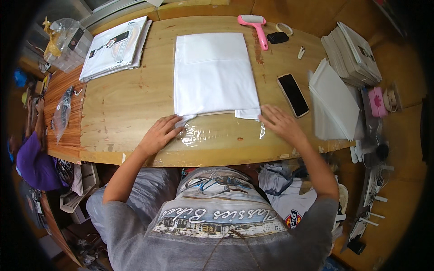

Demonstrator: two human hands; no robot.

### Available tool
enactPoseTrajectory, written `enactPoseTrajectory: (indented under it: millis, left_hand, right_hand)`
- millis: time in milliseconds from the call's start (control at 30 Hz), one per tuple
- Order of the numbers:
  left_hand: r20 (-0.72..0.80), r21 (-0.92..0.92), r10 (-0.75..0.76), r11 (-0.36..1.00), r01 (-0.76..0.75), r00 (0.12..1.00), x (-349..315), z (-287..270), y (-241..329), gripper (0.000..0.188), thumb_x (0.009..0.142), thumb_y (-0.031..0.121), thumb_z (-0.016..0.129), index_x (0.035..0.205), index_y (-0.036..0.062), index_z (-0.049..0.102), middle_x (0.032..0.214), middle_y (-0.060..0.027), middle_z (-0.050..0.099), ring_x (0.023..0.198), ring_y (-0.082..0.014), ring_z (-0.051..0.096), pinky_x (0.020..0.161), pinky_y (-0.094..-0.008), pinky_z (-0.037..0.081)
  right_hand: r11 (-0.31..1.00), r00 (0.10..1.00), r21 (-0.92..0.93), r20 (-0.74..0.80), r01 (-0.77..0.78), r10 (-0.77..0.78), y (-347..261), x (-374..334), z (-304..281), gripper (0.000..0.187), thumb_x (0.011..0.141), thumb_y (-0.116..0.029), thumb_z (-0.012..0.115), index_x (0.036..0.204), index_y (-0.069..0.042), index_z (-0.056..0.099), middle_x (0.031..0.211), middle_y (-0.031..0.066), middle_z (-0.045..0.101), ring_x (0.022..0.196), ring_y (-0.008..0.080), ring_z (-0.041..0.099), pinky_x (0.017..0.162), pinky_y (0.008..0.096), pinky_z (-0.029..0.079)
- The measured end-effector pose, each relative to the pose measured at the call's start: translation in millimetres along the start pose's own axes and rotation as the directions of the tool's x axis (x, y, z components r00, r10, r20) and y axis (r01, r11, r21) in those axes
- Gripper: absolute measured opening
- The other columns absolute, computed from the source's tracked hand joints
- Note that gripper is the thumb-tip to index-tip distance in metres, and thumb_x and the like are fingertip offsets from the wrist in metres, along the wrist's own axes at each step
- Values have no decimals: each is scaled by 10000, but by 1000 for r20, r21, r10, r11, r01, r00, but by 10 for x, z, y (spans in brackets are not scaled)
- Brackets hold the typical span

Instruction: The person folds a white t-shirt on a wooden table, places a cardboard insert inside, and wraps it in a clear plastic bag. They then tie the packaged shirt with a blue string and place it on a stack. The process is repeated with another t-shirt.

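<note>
Your left hand [159, 133] and right hand [281, 123], both spread flat, press the clear bag [217, 134] mouth. The folded shirt [212, 74] lies just beyond your fingertips, its long axis pointing away from you.

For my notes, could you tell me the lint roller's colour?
The lint roller is pink, seen in the head view.

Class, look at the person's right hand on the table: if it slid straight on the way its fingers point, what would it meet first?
The right hand points up and to the left, fingertips almost at the lower right corner of the folded white garment in its clear plastic bag. It would probably meet that corner first; the black phone lies off to its right.
</note>
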State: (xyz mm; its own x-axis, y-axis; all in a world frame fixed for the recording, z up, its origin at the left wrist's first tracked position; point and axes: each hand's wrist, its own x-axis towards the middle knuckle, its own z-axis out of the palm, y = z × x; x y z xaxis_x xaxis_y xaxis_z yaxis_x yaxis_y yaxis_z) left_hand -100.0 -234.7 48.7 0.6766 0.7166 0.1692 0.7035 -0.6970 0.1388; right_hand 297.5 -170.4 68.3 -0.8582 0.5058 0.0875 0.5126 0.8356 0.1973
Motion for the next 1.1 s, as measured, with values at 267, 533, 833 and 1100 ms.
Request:
enactPoseTrajectory:
  millis: [267, 533, 833, 1100]
  left_hand:
    - [42, -72, 44, 997, -41, 998, -28, 80, -54, 267, 764, 132, 415, 1009, 36, 461, 1186, -127, 409, 1103, -272, 383, 920, -348, 329]
    - [-95, -172, 19, 984, -35, 995, -17, 184, -103, 127, 770, 109, 480, 853, 17, 454, 1083, -147, 485, 1003, -279, 460, 833, -357, 396]
    - [-181, -720, -769, 528, 450, 613, 266, 421, -31, 147, 846, 112, 392, 780, -9, 443, 675, -167, 547, 624, -322, 526, 565, -352, 413]
    - [-125, -158, -857, 515, 842, 500, 601, 417, -101, 140, 786, 130, 441, 744, 2, 480, 613, -178, 522, 576, -314, 515, 522, -390, 412]
  right_hand:
    - [876, 870, 42, -151, 481, -470, 270, 346, 299, 182, 705, -123, 496, 878, -74, 465, 1067, 147, 492, 990, 261, 490, 855, 318, 411]
    - [774, 970, 632, -202, 26, 132, 16, 190, 391, 54, 726, -49, 511, 768, -15, 508, 900, 126, 554, 842, 247, 549, 732, 308, 451]
    - [230, 538, 915, -16, -333, 843, -73, 434, 765, 123, 822, -94, 457, 777, 12, 502, 663, 88, 520, 571, 173, 493, 558, 251, 408]
    - [403, 486, 453, 79, -795, 870, -13, 814, 585, 200, 826, -197, 433, 791, -31, 540, 761, 166, 566, 661, 341, 531, 585, 405, 408]
